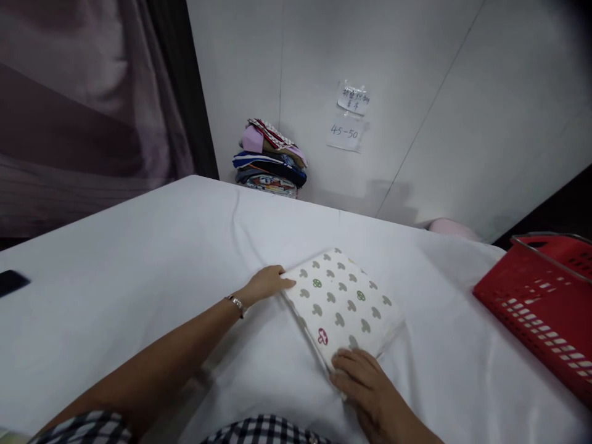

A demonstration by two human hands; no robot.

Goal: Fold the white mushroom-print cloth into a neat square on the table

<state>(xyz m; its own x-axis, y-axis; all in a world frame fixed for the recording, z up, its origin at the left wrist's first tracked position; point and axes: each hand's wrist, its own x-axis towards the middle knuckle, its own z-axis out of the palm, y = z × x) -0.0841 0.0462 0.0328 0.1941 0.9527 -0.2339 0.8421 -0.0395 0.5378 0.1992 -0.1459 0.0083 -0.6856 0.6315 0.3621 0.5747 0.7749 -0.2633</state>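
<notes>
A folded white cloth (342, 302) printed with small grey, green and red mushrooms lies on the white-covered table (139, 271). My left hand (267, 283), with a bracelet at the wrist, rests at the cloth's left edge, fingers together and touching its corner. At the cloth's near corner my right hand (365, 382) lies flat, fingers stretched out and pressing on the fabric. Neither hand lifts the cloth.
A red plastic basket (541, 302) stands at the table's right edge. A pile of folded colourful clothes (271, 159) sits at the back against the wall, under two taped paper notes (349, 117). A dark flat object (12, 282) lies at the far left.
</notes>
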